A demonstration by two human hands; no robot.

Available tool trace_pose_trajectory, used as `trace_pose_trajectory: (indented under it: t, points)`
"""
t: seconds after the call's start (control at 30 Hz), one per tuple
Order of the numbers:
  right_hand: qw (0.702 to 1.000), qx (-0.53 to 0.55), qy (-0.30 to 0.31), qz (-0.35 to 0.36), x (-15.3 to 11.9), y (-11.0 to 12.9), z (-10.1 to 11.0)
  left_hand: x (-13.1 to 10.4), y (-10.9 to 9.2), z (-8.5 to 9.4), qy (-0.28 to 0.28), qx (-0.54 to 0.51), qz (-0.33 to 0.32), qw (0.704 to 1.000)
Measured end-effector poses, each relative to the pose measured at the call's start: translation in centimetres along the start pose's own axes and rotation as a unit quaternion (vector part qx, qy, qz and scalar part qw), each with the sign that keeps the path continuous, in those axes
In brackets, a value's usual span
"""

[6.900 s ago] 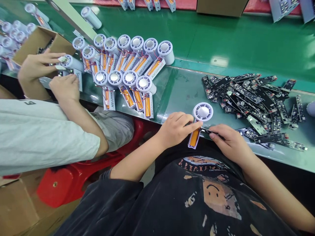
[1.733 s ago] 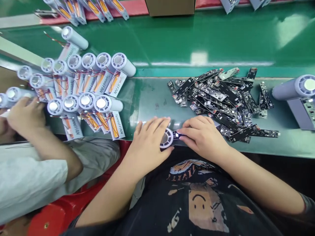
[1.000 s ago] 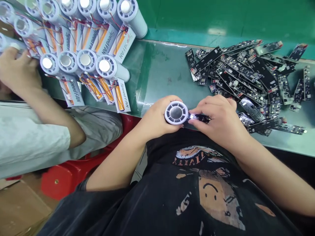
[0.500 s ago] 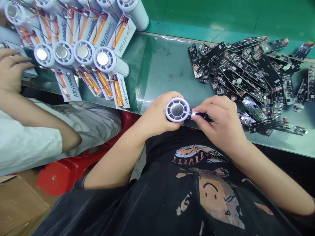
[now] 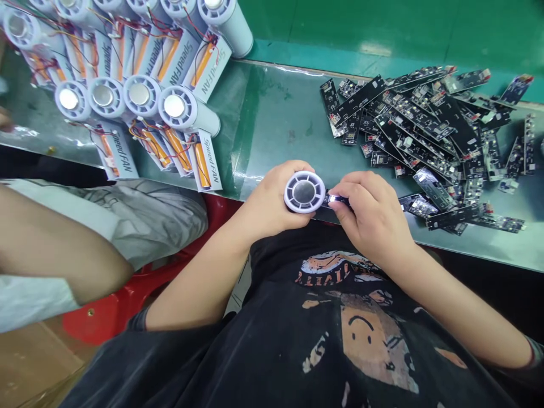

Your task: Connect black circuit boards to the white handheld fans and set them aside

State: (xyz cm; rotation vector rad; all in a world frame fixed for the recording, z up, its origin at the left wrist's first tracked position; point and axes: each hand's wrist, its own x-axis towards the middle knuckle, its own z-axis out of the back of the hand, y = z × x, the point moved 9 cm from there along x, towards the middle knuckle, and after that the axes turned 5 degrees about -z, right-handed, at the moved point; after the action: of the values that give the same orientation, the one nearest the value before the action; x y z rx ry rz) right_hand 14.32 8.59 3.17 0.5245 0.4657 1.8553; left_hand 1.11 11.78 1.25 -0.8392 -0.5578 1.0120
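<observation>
My left hand [image 5: 276,198] is wrapped round a pale lilac fan body [image 5: 304,192], its slotted ring and silver centre disc facing up at me. From the right side of that fan sticks a narrow black circuit board [image 5: 327,198]. My right hand [image 5: 372,209] pinches the board between thumb and fingertips, and a bright light glints at the pinch. Most of the board is hidden under my right fingers. Both hands are held close to my body at the bench's front edge. Whether the board is inside the fan or only against it, I cannot tell.
Loose black circuit boards [image 5: 446,124] lie heaped on the green bench [image 5: 280,119] at the right. Rows of fans [image 5: 189,110] with orange cells and wires stand at the left. A co-worker's arm [image 5: 55,238] and a red stool [image 5: 102,311] are at my left.
My right hand has moved slightly left, closer to the fan, still pinching the board. My left hand keeps hold of the fan. The co-worker's hand has drawn away to the left, nearly out of view.
</observation>
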Motion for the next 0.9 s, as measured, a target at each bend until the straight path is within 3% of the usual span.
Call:
trace_pose_trajectory:
  t: [0.47, 0.67, 0.9]
  points:
    - [0.997, -0.016, 0.050, -0.054, 0.7, -0.3, 0.4, 0.0, 0.2, -0.1, 0.012, 0.035, 0.026, 0.999]
    - [0.993, -0.008, 0.087, -0.085, 0.9, -1.4, -0.5, -0.2, 0.1, 0.0, 0.003, 0.008, 0.024, 1.000]
    - [0.977, -0.158, 0.141, -0.026, 0.8, -1.2, -2.1, -0.2, 0.9, 0.0, -0.007, 0.017, 0.036, 0.999]
